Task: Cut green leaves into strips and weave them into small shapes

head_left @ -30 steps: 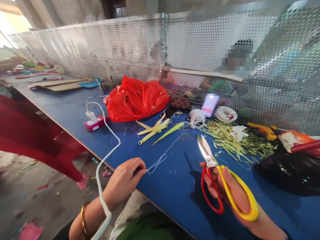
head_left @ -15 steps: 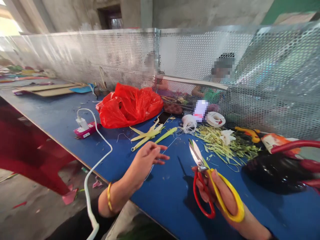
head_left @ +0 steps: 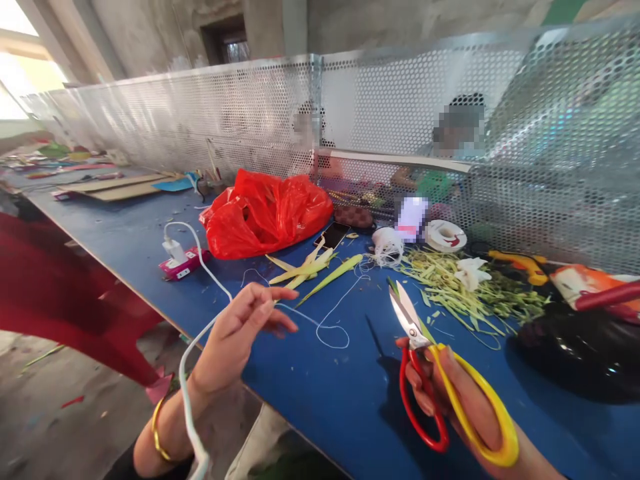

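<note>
My right hand [head_left: 440,380] grips scissors [head_left: 413,330] with one red and one yellow handle, blades pointing up and away, nearly closed. A narrow green leaf strip [head_left: 426,333] shows behind the blades, apparently in the same hand. Thumb and fingers of my left hand [head_left: 245,320] are curled together on a thin white thread [head_left: 327,327], which loops across the blue table [head_left: 320,393]. Just past that hand lie several pale green leaf strips [head_left: 330,279]. A ball of white thread [head_left: 387,247] sits behind them. The left palm is hidden.
A red plastic bag [head_left: 270,220] and a phone [head_left: 333,235] lie at the back. Plant scraps [head_left: 465,293], a white tape roll [head_left: 445,235] and a black shiny object [head_left: 575,360] are to the right. A white cable [head_left: 185,373] crosses my left forearm. A perforated metal screen [head_left: 380,107] stands behind.
My left hand has moved left and toward me; the thread has shifted into a loop on the table. The scissors stay in my right hand. The view has turned slightly left.
</note>
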`<move>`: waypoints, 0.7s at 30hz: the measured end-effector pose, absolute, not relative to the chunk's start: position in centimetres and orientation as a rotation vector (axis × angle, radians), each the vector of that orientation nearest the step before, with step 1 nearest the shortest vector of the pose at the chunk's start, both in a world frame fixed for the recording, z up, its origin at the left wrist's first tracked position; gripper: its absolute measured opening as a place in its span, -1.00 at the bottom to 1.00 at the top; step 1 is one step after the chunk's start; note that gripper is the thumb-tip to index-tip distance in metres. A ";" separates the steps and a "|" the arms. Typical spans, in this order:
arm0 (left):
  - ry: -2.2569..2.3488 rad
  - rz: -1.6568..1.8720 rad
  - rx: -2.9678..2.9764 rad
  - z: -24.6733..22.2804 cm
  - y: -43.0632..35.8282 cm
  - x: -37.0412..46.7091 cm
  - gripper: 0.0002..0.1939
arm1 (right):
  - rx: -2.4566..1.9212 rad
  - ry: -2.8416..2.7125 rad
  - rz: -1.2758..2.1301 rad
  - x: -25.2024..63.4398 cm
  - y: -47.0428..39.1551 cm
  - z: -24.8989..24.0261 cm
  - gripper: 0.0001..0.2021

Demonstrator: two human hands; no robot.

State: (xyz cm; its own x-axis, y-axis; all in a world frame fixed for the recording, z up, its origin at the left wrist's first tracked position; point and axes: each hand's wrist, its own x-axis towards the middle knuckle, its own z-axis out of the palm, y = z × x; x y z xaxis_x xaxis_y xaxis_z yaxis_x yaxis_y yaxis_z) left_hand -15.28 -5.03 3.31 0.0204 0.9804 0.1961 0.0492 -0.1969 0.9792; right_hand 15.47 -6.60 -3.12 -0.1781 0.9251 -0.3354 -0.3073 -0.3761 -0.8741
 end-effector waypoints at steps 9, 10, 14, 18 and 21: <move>2.056 0.643 2.175 -2.3 -7.4 -23.5 -0.80 | -1.213 -0.823 1.682 15.6 -6.8 -2.8 -0.50; 2.110 0.652 2.201 -2.4 -7.7 -23.8 -0.74 | -1.223 -0.823 1.676 15.6 -6.9 -2.8 -0.49; 2.190 0.651 2.282 -2.3 -9.0 -23.6 -0.57 | -1.269 -0.801 1.674 15.8 -6.9 -2.8 -0.52; 2.090 0.783 2.304 -2.6 -10.1 -21.2 -0.70 | -1.224 -0.811 1.708 15.8 -7.0 -2.7 -0.51; 1.868 0.833 2.313 -2.8 -9.4 -18.5 -0.76 | -1.182 -0.798 1.824 15.5 -7.4 -2.9 -0.48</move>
State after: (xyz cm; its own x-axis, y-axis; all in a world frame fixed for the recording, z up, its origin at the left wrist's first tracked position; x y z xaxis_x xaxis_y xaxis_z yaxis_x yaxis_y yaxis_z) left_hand -18.55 -9.45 -2.79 0.1231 0.9204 0.3712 0.8911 -0.2672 0.3670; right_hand 15.48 -7.40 -2.87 -0.2406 0.8743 -0.4216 -0.2841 -0.4787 -0.8307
